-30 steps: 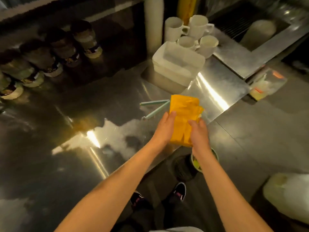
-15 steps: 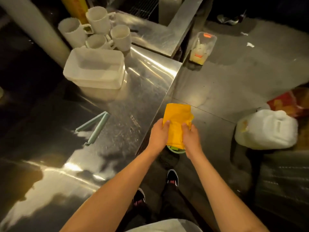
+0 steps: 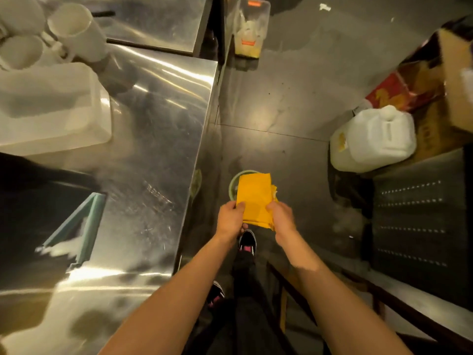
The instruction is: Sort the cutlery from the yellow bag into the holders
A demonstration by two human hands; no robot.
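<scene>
Head view: the scene is seen from above, looking down past both forearms to the floor beside a steel counter.
Yellow bag: folded flat and held in the air off the counter's right edge, directly above a pale green round container on the floor.
Left hand: fingers curled round the bag's near left edge, thumb on top.
Right hand: fingers curled round the bag's near right edge; both hands grip firmly.
Reason for hold (judgement): the two-handed grip keeps the folded bag flat; its position over the green container suggests disposal or stowing.
Cutlery: none visible in the bag or on the counter.
Holders: not identifiable; white mugs and a white tub stand at the counter's far left.
Counter item: two pale green bars lie near the counter's near left.
Floor, right of the bag: white jug, cardboard boxes.
Floor, beyond the bag: clear container with orange labels.
Writing: none legible.
</scene>
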